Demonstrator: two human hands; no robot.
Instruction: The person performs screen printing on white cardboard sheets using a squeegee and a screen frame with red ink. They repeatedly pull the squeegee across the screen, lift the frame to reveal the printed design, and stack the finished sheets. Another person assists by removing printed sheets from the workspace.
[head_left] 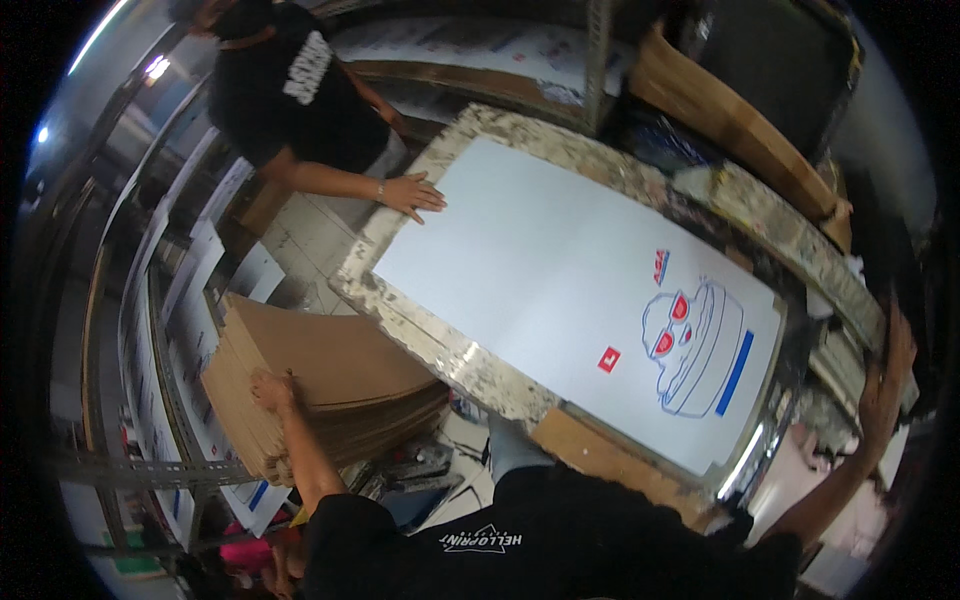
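Touching the brown stack: the left hand (272, 390) lies on top of a tall stack of brown cardboard sheets (345, 355), close to its near edge. I cannot tell if its fingers are clamped on a sheet or just lie on it.
Right side: the right hand (886, 375) is far out to the right, by the end of a long, paint-stained bar (785, 225). Its fingers point away from the person. I cannot tell if they grip the bar or only lean on it.
White printed sheet: the big white sheet (540, 260) lies flat on a pale, spotty surface (430, 348), between the person's two arms. It has a blue line drawing with red sunglasses, a small red square and a blue stripe, all near its right end.
Co-worker: a person in a black shirt (285, 90) stands across at the upper left. That person's hand (412, 194) is on the sheet's left end, with its fingers a bit apart.
Brown stack's place: it is left of the spotty surface and near it.
Shelves: a rack at the left holds white sheets (205, 265), and a shelf at the top holds more.
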